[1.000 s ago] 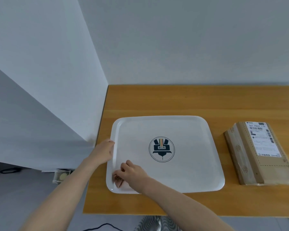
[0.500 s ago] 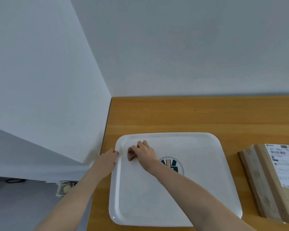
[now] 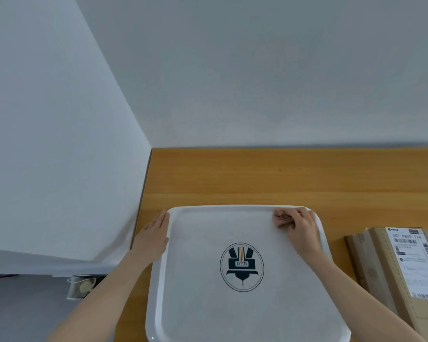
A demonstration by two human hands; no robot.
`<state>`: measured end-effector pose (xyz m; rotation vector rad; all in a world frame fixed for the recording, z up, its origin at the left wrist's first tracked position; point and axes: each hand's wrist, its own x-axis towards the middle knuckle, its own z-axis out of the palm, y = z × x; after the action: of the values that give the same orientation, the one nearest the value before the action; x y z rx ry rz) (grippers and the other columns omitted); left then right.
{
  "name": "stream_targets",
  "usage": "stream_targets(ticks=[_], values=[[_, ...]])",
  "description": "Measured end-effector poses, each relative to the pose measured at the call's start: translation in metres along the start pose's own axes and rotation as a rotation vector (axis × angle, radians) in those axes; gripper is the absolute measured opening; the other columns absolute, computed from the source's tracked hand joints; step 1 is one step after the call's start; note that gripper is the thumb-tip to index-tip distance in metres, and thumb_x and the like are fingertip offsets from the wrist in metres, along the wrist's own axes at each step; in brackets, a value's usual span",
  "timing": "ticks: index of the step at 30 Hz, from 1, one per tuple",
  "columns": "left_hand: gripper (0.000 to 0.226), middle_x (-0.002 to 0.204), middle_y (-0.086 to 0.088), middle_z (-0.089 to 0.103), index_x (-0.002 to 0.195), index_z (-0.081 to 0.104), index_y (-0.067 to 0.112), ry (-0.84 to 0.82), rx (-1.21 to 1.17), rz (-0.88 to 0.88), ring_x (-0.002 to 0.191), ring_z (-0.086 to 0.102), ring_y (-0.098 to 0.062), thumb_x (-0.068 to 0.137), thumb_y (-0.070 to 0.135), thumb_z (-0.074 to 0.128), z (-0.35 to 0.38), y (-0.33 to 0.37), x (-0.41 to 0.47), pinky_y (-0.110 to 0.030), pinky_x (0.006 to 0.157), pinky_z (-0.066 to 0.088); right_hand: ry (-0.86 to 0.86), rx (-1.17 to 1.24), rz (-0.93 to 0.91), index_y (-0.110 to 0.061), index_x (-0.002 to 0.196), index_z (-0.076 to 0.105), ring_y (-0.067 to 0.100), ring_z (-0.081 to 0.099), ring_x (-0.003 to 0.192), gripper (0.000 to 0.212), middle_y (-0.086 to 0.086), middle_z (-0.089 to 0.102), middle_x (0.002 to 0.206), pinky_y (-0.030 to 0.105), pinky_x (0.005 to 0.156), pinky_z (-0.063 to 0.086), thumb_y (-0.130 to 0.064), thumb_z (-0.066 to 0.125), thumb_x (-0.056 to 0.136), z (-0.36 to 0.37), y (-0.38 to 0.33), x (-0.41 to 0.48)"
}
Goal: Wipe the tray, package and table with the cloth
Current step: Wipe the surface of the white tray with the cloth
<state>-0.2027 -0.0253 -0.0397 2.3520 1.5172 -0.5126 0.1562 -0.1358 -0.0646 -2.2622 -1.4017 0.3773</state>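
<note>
Brown cloth (image 3: 282,215), small and bunched: pinched under the curled fingers of the right hand (image 3: 300,229) and pressed to the far right corner of the tray (image 3: 208,307), just inside the rim. Only a scrap showed past the fingertips.

Left hand (image 3: 153,239): fingers straight, holding nothing, laid flat against the tray's left rim near the far corner, apparently to steady it.

Tray: white, square, rounded corners, dark round emblem (image 3: 242,267) at centre. It lay flat on the wooden table (image 3: 257,176), toward the table's left edge.

Package (image 3: 378,272): tan cardboard mailer with a white label (image 3: 416,262), on the table right of the tray, apart from it, touched by neither hand.

Progress, as judged: the tray wipe was under way at the far edge. No marks showed how much had been covered. Package and table were left to do.
</note>
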Motion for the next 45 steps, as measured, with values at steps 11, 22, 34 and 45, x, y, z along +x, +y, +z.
stream_targets(ticks=[11,22,34,45], values=[[0.036,0.123,-0.004,0.05,0.132,0.038,0.012,0.076,-0.008,-0.12,0.085,0.056,-0.016,0.097,0.018,0.044,-0.007,0.023,0.016,-0.021,0.058,0.037,0.058,0.195,0.166,-0.01,0.112,0.065,0.034,0.059,0.089,0.044,0.014,0.056,0.101,0.032,0.077,0.045,0.008,0.063,0.072,0.032,-0.056,-0.03],[0.033,0.111,-0.005,0.046,0.125,0.036,0.013,0.038,0.041,-0.125,0.074,0.048,-0.014,0.095,0.017,0.049,-0.008,0.023,0.012,-0.019,0.049,0.031,-0.367,0.012,-0.609,-0.01,0.091,0.064,0.033,0.057,0.078,0.04,0.009,0.058,0.092,0.021,0.042,0.034,0.015,0.063,0.059,0.077,-0.121,-0.033],[0.045,0.109,-0.009,0.051,0.138,0.024,0.018,-0.012,-0.079,-0.163,0.077,0.05,-0.014,0.098,0.021,0.045,-0.015,0.028,0.003,-0.023,0.059,0.039,0.08,-0.007,0.088,-0.011,0.123,0.06,0.035,0.048,0.104,0.05,0.013,0.053,0.116,0.041,0.075,0.048,0.013,0.052,0.08,-0.005,0.022,-0.017],[0.064,0.131,-0.011,0.046,0.152,0.004,0.017,-0.029,0.037,-0.11,0.106,0.056,-0.021,0.1,0.029,0.04,-0.004,0.025,-0.018,-0.029,0.076,0.05,-0.268,0.132,-0.388,-0.016,0.101,0.061,0.027,0.046,0.091,0.037,0.0,0.051,0.115,0.035,0.066,0.049,0.009,0.051,0.075,0.086,-0.126,-0.079]])
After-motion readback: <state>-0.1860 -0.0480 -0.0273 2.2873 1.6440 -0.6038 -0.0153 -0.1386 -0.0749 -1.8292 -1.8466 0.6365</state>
